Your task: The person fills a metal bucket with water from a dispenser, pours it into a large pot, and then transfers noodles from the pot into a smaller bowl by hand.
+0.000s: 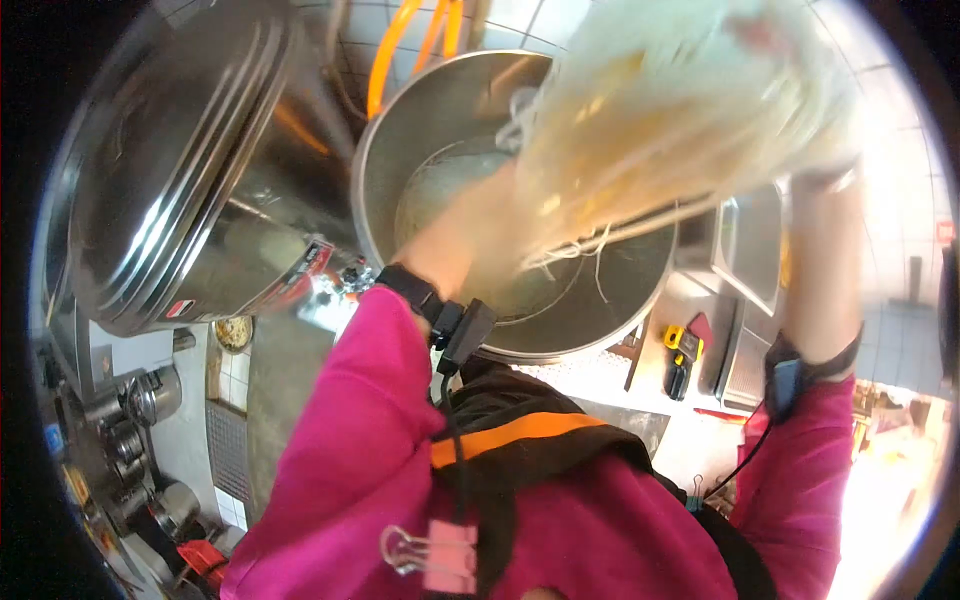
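Observation:
A large translucent bag (690, 110) with yellowish contents and a red patch is tilted over a big steel pot (372, 190). It is blurred by motion. White drawstrings (600, 270) dangle from its lower edge over the pot. My left hand (500, 215) grips the bag's lower left end, its fingers smeared and partly covered. At the upper right, my right forearm (822, 270) reaches up to the bag's other end; the right hand is hidden behind the bag, so its fingers do not show. Some pale, shallow liquid seems to lie in the pot's bottom.
Close on the left stands a large lidded steel vessel (190, 200). Orange hoses (392, 55) hang behind the pot. A yellow-and-black tool (683, 355) lies on the counter to the right, beside metal trays (750, 350). Several smaller pots (150, 395) stand lower left.

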{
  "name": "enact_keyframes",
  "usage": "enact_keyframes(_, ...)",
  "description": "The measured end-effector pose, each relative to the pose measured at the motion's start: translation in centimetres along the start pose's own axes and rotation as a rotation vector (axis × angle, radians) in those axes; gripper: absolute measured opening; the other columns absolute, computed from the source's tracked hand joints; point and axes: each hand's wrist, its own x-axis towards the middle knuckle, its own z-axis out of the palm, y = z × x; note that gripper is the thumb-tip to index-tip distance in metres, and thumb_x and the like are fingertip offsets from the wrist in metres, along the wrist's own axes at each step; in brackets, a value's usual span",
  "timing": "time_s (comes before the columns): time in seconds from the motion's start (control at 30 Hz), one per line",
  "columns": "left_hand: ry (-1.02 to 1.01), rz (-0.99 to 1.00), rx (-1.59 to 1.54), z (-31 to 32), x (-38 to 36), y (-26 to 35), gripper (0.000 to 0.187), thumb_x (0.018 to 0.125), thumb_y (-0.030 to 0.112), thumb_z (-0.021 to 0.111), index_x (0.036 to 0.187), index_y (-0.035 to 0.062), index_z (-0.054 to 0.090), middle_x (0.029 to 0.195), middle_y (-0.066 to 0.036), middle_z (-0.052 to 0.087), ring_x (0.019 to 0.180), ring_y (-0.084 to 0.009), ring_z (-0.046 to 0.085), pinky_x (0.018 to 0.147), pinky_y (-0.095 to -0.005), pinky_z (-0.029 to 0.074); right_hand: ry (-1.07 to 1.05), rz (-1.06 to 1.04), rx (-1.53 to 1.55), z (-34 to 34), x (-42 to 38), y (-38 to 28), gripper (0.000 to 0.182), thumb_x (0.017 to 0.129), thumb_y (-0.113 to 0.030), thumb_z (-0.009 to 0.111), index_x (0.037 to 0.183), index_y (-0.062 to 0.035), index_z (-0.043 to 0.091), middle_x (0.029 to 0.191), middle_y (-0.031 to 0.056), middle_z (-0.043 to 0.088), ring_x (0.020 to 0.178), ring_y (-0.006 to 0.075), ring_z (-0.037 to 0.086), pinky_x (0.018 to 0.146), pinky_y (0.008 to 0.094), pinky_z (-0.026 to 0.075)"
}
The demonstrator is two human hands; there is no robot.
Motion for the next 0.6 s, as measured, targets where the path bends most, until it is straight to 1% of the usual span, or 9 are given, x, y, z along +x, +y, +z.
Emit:
enact_keyframes(0.1,-0.179,-0.123,-0.019,2.1,-1.8,-1.3,0.049,0.079,0.043,0.039,0.105,0.0013,0.043,0.087,-0.016,0.054,0.078,-0.0244,0.055,0.068,-0.0346,0.046,0.027,-0.018,-0.049,-0.3,2.1,-4.7,0.032,0.073,-0.010,0.052,0.103,-0.0045,0.044,0.096,0.0088,0.052,0.080,0.0190,0.054,0.071,0.0329,0.046)
enact_keyframes(0.2,-0.258,-0.136,0.320,0.3,-5.1,-1.0,0.045,0.079,0.039,0.043,0.103,0.0003,0.044,0.082,-0.016,0.055,0.070,-0.0232,0.057,0.064,-0.0321,0.049,0.108,-0.003,-0.048,-2.2,3.1,-5.3,0.030,0.072,-0.011,0.052,0.100,-0.0054,0.044,0.094,0.0083,0.052,0.079,0.0188,0.054,0.070,0.0327,0.046)
enact_keyframes(0.23,-0.151,-0.387,-0.191,-0.2,-6.9,0.0,0.044,0.078,0.036,0.047,0.102,-0.0005,0.044,0.078,-0.014,0.056,0.063,-0.0214,0.057,0.065,-0.0326,0.049,0.152,0.014,-0.060,-3.4,3.5,-5.0,0.030,0.071,-0.012,0.052,0.100,-0.0057,0.045,0.093,0.0081,0.052,0.079,0.0187,0.054,0.070,0.0327,0.046)
enact_keyframes(0.3,-0.144,-0.267,0.024,-2.4,-10.1,1.1,0.039,0.074,0.026,0.054,0.099,-0.0028,0.045,0.069,-0.009,0.053,0.050,-0.0160,0.051,0.066,-0.0327,0.048,0.253,0.064,-0.089,-5.6,3.1,-1.8,0.029,0.071,-0.013,0.052,0.098,-0.0063,0.045,0.092,0.0078,0.052,0.078,0.0185,0.054,0.069,0.0325,0.046)
enact_keyframes(0.37,-0.039,-0.173,0.445,-2.4,-13.6,3.9,0.037,0.068,0.016,0.060,0.096,-0.0039,0.046,0.059,-0.004,0.048,0.045,-0.0115,0.044,0.066,-0.0323,0.047,0.315,0.144,-0.124,-7.8,2.5,2.0,0.028,0.070,-0.014,0.052,0.096,-0.0069,0.046,0.091,0.0074,0.053,0.077,0.0184,0.053,0.069,0.0324,0.046)
enact_keyframes(0.4,0.023,-0.170,0.422,-2.0,-15.1,5.3,0.017,0.064,0.008,0.061,0.076,-0.0032,0.055,0.057,-0.006,0.055,0.049,-0.0109,0.051,0.057,-0.0248,0.046,0.335,0.182,-0.133,-8.5,1.8,4.5,0.027,0.070,-0.014,0.052,0.095,-0.0072,0.046,0.091,0.0072,0.053,0.077,0.0183,0.053,0.068,0.0323,0.045)
enact_keyframes(0.43,0.168,-0.175,0.343,-0.6,-16.9,6.8,0.013,0.063,0.006,0.061,0.070,-0.0020,0.054,0.053,-0.004,0.050,0.049,-0.0118,0.051,0.056,-0.0253,0.046,0.337,0.214,-0.136,-8.8,1.4,6.6,0.026,0.069,-0.015,0.053,0.094,-0.0075,0.046,0.090,0.0070,0.053,0.077,0.0183,0.053,0.068,0.0323,0.045)
enact_keyframes(0.57,0.325,-0.179,0.285,0.4,-22.7,9.3,0.015,0.064,0.003,0.058,0.076,-0.0030,0.052,0.050,-0.003,0.046,0.048,-0.0117,0.049,0.059,-0.0278,0.046,0.285,0.258,-0.124,-5.8,1.0,11.7,0.024,0.068,-0.017,0.053,0.091,-0.0087,0.048,0.088,0.0063,0.053,0.075,0.0180,0.053,0.067,0.0320,0.045)
enact_keyframes(0.6,0.344,-0.142,0.223,1.0,-24.1,9.7,0.018,0.064,0.001,0.055,0.080,-0.0044,0.051,0.049,-0.001,0.043,0.048,-0.0115,0.047,0.065,-0.0302,0.046,0.253,0.251,-0.120,-4.5,1.2,12.1,0.024,0.068,-0.017,0.053,0.090,-0.0090,0.048,0.087,0.0061,0.053,0.075,0.0179,0.053,0.066,0.0319,0.045)
